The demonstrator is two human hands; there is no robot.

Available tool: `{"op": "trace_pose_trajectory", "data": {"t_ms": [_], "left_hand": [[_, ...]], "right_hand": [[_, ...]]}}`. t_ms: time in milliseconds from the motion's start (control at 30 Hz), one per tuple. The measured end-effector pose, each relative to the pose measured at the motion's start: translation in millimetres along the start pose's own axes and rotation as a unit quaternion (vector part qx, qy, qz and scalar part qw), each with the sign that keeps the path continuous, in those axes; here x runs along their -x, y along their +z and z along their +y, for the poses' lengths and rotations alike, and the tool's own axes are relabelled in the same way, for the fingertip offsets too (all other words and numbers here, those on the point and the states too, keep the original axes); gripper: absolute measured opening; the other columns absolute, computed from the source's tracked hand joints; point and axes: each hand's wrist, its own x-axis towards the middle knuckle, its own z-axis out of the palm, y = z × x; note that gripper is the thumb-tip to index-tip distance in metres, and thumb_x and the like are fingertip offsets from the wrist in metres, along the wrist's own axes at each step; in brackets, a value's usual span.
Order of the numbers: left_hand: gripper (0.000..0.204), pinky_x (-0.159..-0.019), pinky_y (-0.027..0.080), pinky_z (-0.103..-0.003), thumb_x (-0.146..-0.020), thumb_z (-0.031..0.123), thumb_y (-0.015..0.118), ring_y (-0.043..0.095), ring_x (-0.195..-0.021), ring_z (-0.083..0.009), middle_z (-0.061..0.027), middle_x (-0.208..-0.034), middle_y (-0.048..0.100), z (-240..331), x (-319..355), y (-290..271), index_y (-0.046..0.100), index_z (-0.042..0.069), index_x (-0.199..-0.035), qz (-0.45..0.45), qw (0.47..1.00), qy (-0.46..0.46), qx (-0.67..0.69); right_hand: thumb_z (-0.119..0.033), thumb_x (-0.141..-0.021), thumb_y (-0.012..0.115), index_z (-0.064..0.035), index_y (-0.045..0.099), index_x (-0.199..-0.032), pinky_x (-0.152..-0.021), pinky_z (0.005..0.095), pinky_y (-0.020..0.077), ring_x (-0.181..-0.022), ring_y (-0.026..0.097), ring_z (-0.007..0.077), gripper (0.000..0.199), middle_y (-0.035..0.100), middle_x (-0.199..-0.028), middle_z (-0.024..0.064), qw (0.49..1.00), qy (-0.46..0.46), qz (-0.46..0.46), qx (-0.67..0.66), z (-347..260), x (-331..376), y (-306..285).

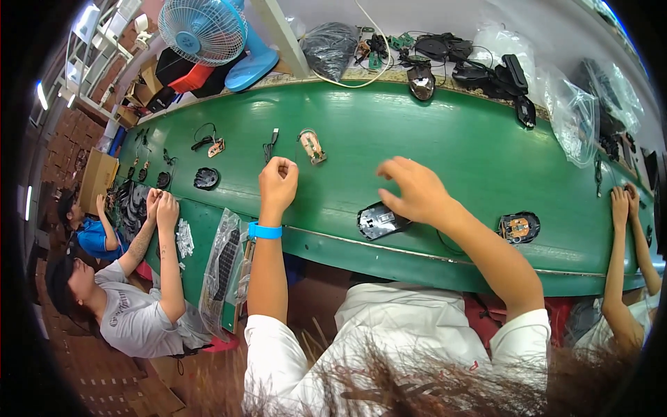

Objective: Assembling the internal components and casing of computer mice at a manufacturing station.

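My left hand (278, 179) is closed in a loose fist over the green conveyor belt (417, 132), with a blue band on its wrist; whether it holds something small I cannot tell. My right hand (410, 189) hovers with fingers spread just above a black mouse shell (379, 222) lying on the belt's near edge. A small circuit board (313, 146) and a cable with a plug (269, 146) lie beyond my left hand.
Another mouse base with an orange board (518, 226) lies to the right. A person's hands (623, 201) rest at the far right; two people sit at the left (132, 299). Mouse parts, clear bags (577, 115) and a blue fan (208, 31) line the far side.
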Motion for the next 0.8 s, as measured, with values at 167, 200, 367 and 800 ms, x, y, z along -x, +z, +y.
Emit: {"op": "trace_pose_trajectory", "data": {"t_ms": [167, 200, 367, 800], "left_hand": [[0.012, -0.056, 0.044, -0.024, -0.096, 0.008, 0.065, 0.054, -0.063, -0.0048, 0.0019, -0.074, 0.060, 14, 14, -29, 0.062, 0.000, -0.089, -0.010, 0.996, -0.008, 0.085], [0.011, -0.057, 0.045, -0.024, -0.097, 0.008, 0.065, 0.054, -0.064, -0.0052, 0.0020, -0.074, 0.060, 21, 19, -35, 0.062, 0.000, -0.090, -0.022, 0.996, -0.005, 0.089], [0.010, -0.063, 0.046, -0.026, -0.096, 0.007, 0.065, 0.054, -0.069, -0.0076, 0.0007, -0.075, 0.059, 39, 30, -50, 0.061, -0.001, -0.091, -0.070, 0.992, 0.096, 0.039], [0.008, -0.066, 0.048, -0.030, -0.093, 0.005, 0.067, 0.057, -0.071, -0.0138, -0.0064, -0.080, 0.062, 68, 7, -38, 0.063, -0.001, -0.092, -0.086, 0.978, 0.191, 0.010]], "right_hand": [[-0.017, -0.084, 0.073, -0.0080, 0.054, -0.115, -0.082, 0.0472, 0.0525, -0.097, 0.064, 0.0362, 0.038, 0.064, -0.102, 0.0131, 0.997, 0.044, -0.046, -0.045, -3, -50, 54], [-0.017, -0.083, 0.074, -0.0087, 0.054, -0.118, -0.083, 0.0475, 0.0526, -0.097, 0.064, 0.0365, 0.040, 0.064, -0.103, 0.0136, 0.997, 0.040, -0.037, -0.047, -4, -56, 61], [-0.015, -0.083, 0.074, -0.0121, 0.054, -0.129, -0.085, 0.0478, 0.0527, -0.098, 0.064, 0.0381, 0.051, 0.063, -0.106, 0.0146, 1.000, -0.009, 0.022, -0.021, -8, -78, 64], [-0.017, -0.094, 0.062, -0.0096, 0.065, -0.127, -0.076, 0.0424, 0.0590, -0.085, 0.072, 0.0325, 0.034, 0.073, -0.099, 0.0137, 0.983, 0.006, -0.179, -0.032, 3, -112, 52]]}}
